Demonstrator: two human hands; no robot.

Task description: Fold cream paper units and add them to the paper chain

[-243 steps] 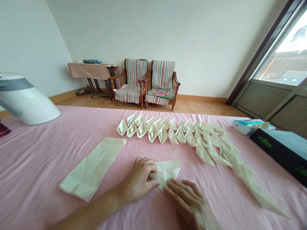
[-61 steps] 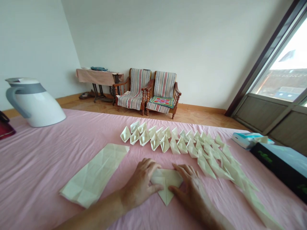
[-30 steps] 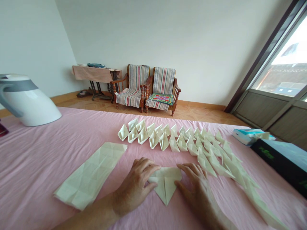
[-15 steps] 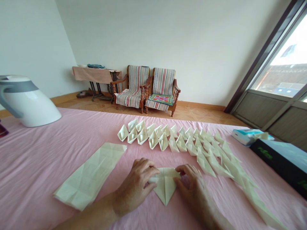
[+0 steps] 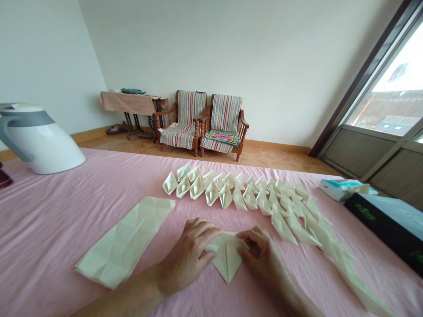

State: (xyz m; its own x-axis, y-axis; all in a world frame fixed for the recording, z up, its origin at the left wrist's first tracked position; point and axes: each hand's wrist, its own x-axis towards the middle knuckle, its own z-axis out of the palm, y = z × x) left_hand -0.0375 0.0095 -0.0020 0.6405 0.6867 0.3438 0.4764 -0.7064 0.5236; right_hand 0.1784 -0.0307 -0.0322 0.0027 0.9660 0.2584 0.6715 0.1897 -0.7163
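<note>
A pale cream sheet of folded paper (image 5: 227, 257) lies between my hands, its pointed end toward me and a crease running down its middle. My left hand (image 5: 190, 248) grips its left corner between thumb and fingers. At the right corner, my right hand (image 5: 261, 253) pinches the paper in the same way. Beyond my hands stand rows of folded paper boats (image 5: 211, 193), curving down along the right side. To the left rests a stack of creased paper sheets (image 5: 125, 242), lying flat.
A white and grey jug (image 5: 53, 145) stands at the left on the pink tablecloth (image 5: 109, 176). At the right are a tissue pack (image 5: 343, 187) and a black box (image 5: 380, 224). Two wooden armchairs (image 5: 224, 123) and a cloth-covered sewing table (image 5: 128, 103) stand by the far wall.
My right hand's fingers have shifted slightly left over the paper's top edge. My left fingers have also slid a little inward. The boats and the stack stay put.
</note>
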